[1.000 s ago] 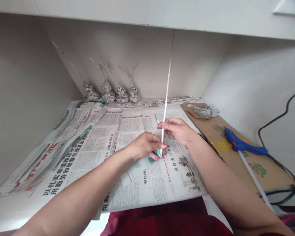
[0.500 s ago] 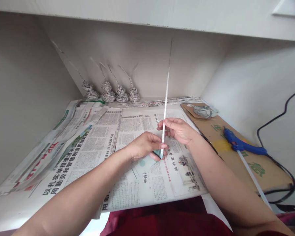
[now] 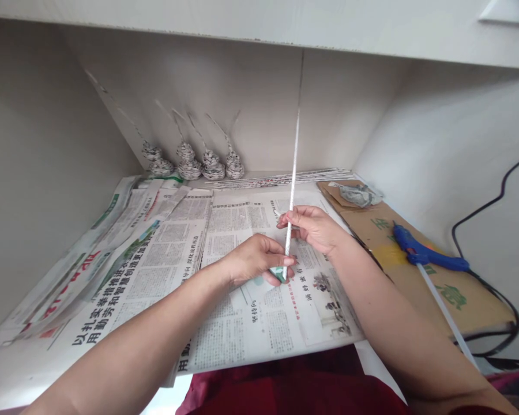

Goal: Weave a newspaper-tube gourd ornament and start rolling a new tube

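Note:
A thin white rolled-paper stick [image 3: 294,173] stands nearly upright over the newspaper, its far end rising toward the shelf edge. Thumb and fingers of my left hand [image 3: 262,257] pinch its lower end, where a bit of green-printed paper shows between the fingers. Higher up the same stick, my right hand [image 3: 311,226] grips it between thumb and fingertips. Beneath both hands lie spread newspaper sheets [image 3: 233,323] with columns of print and a photo at the lower right.
Several woven paper gourd shapes [image 3: 213,165] stand along the back wall, left of a row of rolled paper sticks [image 3: 281,180]. On the right, a cardboard piece [image 3: 415,300] carries a blue glue gun [image 3: 428,253] with a black cord and a crumpled plastic bundle [image 3: 358,195].
The stick's upper end reaches slightly higher in view. Both hands keep their hold on it, with only small finger shifts; the view has drifted slightly.

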`<state>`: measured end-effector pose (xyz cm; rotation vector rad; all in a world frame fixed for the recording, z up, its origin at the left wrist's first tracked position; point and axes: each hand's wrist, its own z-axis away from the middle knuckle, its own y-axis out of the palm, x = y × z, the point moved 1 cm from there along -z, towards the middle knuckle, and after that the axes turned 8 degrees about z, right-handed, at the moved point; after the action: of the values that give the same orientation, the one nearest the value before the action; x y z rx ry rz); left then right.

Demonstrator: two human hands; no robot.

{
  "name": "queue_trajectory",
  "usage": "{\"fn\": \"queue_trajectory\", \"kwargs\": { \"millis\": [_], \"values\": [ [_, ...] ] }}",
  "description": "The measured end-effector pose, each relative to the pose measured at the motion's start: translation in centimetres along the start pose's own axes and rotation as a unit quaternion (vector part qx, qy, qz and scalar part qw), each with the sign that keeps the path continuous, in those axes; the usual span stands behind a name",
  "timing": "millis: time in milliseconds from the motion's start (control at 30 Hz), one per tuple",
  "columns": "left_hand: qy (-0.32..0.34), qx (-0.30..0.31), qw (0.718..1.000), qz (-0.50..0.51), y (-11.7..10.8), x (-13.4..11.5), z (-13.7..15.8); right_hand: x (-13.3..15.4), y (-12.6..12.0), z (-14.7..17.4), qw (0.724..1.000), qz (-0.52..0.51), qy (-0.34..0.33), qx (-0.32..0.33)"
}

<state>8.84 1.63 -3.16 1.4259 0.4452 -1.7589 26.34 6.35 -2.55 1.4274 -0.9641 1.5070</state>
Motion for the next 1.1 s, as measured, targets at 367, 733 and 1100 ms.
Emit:
{"fn": "queue_trajectory", "kwargs": {
  "millis": [367, 733, 1100],
  "values": [
    [0.003, 0.006, 1.0, 0.0, -0.15, 0.16, -0.08, 0.24, -0.08, 0.16, 0.999, 0.028, -0.002, -0.019],
    [-0.004, 0.003, 1.0, 0.006, -0.21, 0.29, -0.16, 0.21, -0.78, 0.07, 1.0, 0.014, -0.015, 0.008],
    [-0.001, 0.008, 1.0, 0.007, -0.37, 0.34, -0.12, 0.38, -0.86, 0.1, 0.999, -0.003, -0.032, -0.01]
  ]
}}
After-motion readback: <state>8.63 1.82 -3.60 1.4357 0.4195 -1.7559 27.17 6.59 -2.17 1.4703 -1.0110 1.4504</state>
